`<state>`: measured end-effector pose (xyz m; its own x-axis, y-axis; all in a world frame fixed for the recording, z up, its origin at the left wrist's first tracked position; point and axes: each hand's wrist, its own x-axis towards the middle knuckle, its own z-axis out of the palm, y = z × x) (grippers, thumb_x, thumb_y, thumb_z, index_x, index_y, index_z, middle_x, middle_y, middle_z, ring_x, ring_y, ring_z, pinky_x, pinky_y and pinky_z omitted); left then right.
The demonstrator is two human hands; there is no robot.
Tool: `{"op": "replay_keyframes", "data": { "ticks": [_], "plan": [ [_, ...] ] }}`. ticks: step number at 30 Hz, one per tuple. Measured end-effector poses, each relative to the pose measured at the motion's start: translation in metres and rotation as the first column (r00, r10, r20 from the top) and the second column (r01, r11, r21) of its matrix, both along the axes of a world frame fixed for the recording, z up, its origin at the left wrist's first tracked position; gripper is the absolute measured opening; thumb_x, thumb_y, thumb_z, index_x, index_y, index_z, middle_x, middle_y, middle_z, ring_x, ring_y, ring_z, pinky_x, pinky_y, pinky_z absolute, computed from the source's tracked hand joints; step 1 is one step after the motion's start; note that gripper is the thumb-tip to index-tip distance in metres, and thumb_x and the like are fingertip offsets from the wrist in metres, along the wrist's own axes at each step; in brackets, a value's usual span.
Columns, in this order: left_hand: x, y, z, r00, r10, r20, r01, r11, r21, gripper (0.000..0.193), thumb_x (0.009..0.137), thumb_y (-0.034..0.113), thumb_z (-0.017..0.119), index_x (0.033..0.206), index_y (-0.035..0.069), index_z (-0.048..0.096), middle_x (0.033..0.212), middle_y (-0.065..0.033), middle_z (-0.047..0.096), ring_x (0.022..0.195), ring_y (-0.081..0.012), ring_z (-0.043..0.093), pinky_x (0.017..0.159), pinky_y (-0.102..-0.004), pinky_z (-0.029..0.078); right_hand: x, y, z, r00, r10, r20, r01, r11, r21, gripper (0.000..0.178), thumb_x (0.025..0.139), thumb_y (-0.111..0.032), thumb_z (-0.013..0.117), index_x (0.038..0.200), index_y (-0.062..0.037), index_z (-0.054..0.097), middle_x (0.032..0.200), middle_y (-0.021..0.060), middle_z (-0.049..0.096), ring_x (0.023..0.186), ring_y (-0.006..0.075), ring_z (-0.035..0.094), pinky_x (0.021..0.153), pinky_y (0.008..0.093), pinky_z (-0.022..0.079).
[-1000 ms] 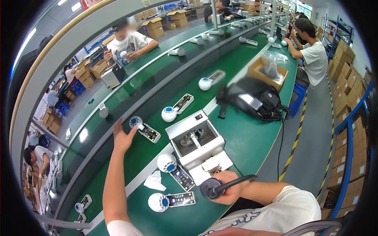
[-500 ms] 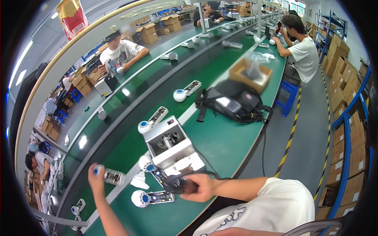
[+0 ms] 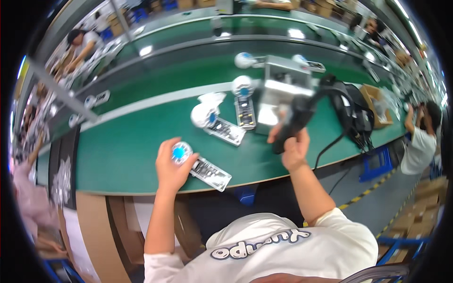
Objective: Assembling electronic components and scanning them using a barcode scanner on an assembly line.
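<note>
Near the front edge of the green table, my left hand (image 3: 170,165) is closed around the round head of a white device (image 3: 211,174). Its head has a bright blue centre, and its long body lies open with circuit parts showing. My right hand (image 3: 296,150) grips a black corded handheld tool (image 3: 298,118), blurred by motion, raised in front of a silver metal box (image 3: 276,96). Two similar white devices lie between my hands: one tilted (image 3: 226,130), another (image 3: 244,111) pointing toward me beside the box. A crumpled white tissue (image 3: 212,98) sits behind them.
A black backpack (image 3: 351,106) and a cardboard box (image 3: 377,106) with plastic bags stand at the right. Behind the pale strip (image 3: 155,101) runs a green belt with more devices. Co-workers sit at both sides. A black cord (image 3: 332,141) hangs off the table edge.
The view has swung toward the left and down. My left hand has brought its device from beside the belt to the table's front edge. The black tool is now held higher, pointing away.
</note>
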<state>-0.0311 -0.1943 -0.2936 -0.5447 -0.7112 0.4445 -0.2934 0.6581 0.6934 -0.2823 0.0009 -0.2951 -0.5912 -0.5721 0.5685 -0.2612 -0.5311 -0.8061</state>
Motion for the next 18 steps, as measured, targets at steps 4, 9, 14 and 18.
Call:
{"op": "replay_keyframes", "data": {
  "ticks": [4, 9, 14, 18],
  "plan": [
    [0.019, -0.001, -0.006, 0.999, 0.022, 0.029, -0.022, 1.0, 0.013, 0.054, 0.074, 0.018, 0.084, 0.118, -0.001, 0.061, 0.111, -0.0188, 0.063, 0.104, -0.0349, 0.063, 0.09, -0.0398, 0.05, 0.012, -0.006, 0.011, 0.998, 0.034, -0.057, -0.033, 0.999, 0.011, 0.079, 0.094, -0.058, 0.062, 0.136, 0.0058, 0.043, 0.091, 0.0104, 0.062, 0.077, 0.0183, 0.061, 0.069, 0.0309, 0.049],
    [0.031, 0.001, -0.008, 0.999, 0.016, 0.038, -0.015, 1.0, -0.024, 0.054, 0.076, 0.021, 0.082, 0.121, 0.0, 0.06, 0.118, -0.0195, 0.063, 0.11, -0.0369, 0.061, 0.095, -0.0428, 0.049, 0.013, 0.015, 0.022, 0.999, 0.035, 0.003, -0.035, 0.999, -0.015, 0.085, 0.087, -0.067, 0.064, 0.137, -0.0023, 0.043, 0.094, 0.0093, 0.061, 0.082, 0.0212, 0.06, 0.074, 0.0364, 0.05],
    [0.028, -0.003, -0.01, 0.998, -0.052, -0.02, 0.052, 0.999, 0.009, 0.053, 0.078, 0.019, 0.079, 0.124, 0.0, 0.059, 0.12, -0.0192, 0.063, 0.113, -0.0378, 0.06, 0.097, -0.0433, 0.048, 0.018, 0.017, 0.029, 0.989, 0.087, 0.116, -0.079, 0.995, -0.068, 0.084, 0.084, -0.067, 0.068, 0.135, -0.0041, 0.046, 0.089, 0.0109, 0.065, 0.08, 0.0226, 0.064, 0.076, 0.0367, 0.053],
    [0.029, -0.004, -0.01, 0.998, -0.063, -0.019, 0.063, 0.997, 0.048, 0.053, 0.076, 0.012, 0.076, 0.125, 0.0, 0.059, 0.12, -0.0192, 0.063, 0.112, -0.0362, 0.061, 0.097, -0.0415, 0.048, 0.001, 0.013, 0.014, 0.956, 0.278, 0.098, -0.272, 0.96, -0.072, 0.089, 0.081, -0.071, 0.068, 0.134, -0.0048, 0.043, 0.082, 0.0089, 0.062, 0.067, 0.0204, 0.061, 0.065, 0.0346, 0.052]
  ]
}}
